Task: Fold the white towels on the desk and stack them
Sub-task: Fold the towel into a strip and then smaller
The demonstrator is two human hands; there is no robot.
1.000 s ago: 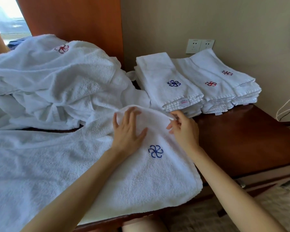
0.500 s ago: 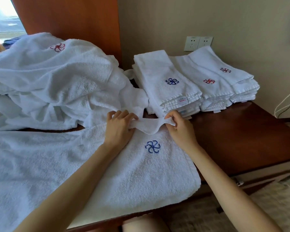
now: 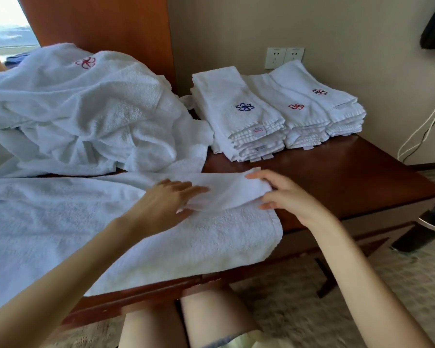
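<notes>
A large white towel [image 3: 161,242] lies spread across the front of the wooden desk [image 3: 337,177]. Its far right corner is folded toward me into a flap [image 3: 226,192] that covers the blue emblem. My left hand [image 3: 166,207] lies flat on the flap's left part, fingers straight. My right hand [image 3: 281,194] holds the flap's right edge, fingers above and thumb beneath it. Stacks of folded white towels [image 3: 274,114] with blue and red emblems sit at the back right.
A heap of unfolded white towels [image 3: 81,114] fills the back left of the desk. Wall sockets [image 3: 284,57] and hanging cables [image 3: 432,114] are behind and to the right of the stacks. My knees show below the desk's front edge.
Both hands have pulled the far right corner of the towel toward me, and the folded flap now hides the blue emblem. The left hand has flattened onto the flap.
</notes>
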